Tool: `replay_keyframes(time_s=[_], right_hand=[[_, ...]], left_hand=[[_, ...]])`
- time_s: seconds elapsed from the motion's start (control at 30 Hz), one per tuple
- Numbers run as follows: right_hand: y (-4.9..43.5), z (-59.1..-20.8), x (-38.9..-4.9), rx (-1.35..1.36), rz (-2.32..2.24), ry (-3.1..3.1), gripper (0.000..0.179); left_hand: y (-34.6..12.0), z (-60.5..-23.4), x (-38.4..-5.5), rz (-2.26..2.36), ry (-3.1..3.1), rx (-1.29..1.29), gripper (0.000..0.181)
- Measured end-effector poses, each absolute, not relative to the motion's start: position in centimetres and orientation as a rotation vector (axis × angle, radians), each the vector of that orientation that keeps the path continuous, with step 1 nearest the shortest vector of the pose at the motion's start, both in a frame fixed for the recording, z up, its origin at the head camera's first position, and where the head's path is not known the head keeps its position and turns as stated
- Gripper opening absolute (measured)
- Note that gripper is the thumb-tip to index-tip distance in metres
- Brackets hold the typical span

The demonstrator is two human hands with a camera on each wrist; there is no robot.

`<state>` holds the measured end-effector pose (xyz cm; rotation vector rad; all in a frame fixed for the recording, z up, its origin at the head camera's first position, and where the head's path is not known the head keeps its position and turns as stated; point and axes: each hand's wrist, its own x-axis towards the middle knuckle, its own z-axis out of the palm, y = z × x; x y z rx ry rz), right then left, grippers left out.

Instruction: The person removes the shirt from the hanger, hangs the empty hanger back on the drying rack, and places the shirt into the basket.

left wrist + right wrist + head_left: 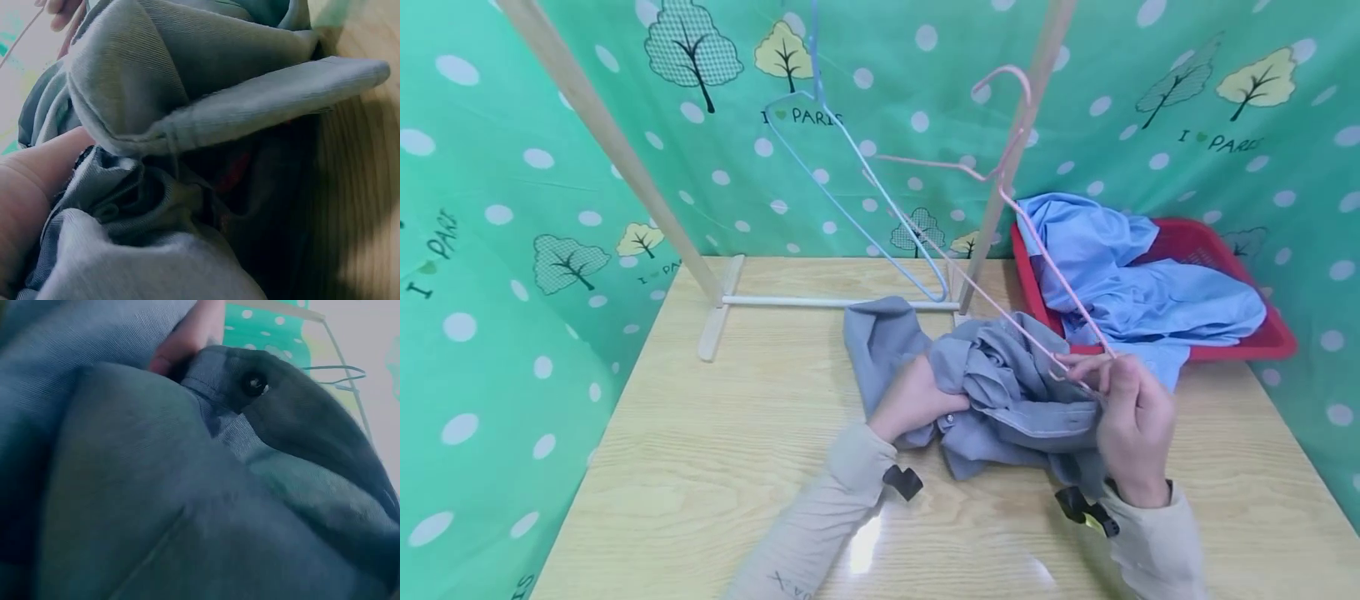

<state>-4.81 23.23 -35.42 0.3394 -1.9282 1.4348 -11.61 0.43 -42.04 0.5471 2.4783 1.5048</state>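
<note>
Bunched on the table lies a grey garment [1000, 367] with a stitched band and a small button. My left hand [917, 396] grips its folds from the left, thumb on top, fingers hidden under the cloth. A pink wire hanger [1052, 258] slants over the garment, hook upward, its lower end at the cloth. My right hand [1138, 417] pinches that lower end beside the garment's band. In the right wrist view the dark button [253, 383] shows on the band, close to a fingertip. The left wrist view shows the garment's folded grey edge [262, 103] above the left hand.
A wooden rack [617, 150] with a white lower bar [835, 302] stands at the back. From above hangs a blue hanger [850, 142]. At the back right, a red basket [1277, 337] holds light blue cloth [1172, 300] that spills over its front rim.
</note>
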Motion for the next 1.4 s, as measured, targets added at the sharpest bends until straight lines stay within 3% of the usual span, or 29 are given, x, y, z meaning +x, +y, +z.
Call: replay_keyframes(time_s=[0.27,0.5,1.07,1.4], right_hand=[[22.3,-32.8,-6.1,0.356,1.359,-1.832,0.042],[21.6,-30.6,-7.4,0.308,1.264,-1.795,0.049],[21.4,-29.0,-9.5,0.235,1.204,-1.960,0.043],[19.7,-28.7,-9.8,0.290,1.192,-2.078,0.037]], left_hand=[[2.1,-42.1,-11.1,1.618,2.345,0.538,0.055],[2.4,-42.6,-11.2,1.638,2.325,0.548,0.057],[3.7,-43.2,-11.4,1.781,2.147,0.577,0.064],[5.0,-43.3,-12.5,2.039,1.886,0.569,0.055]])
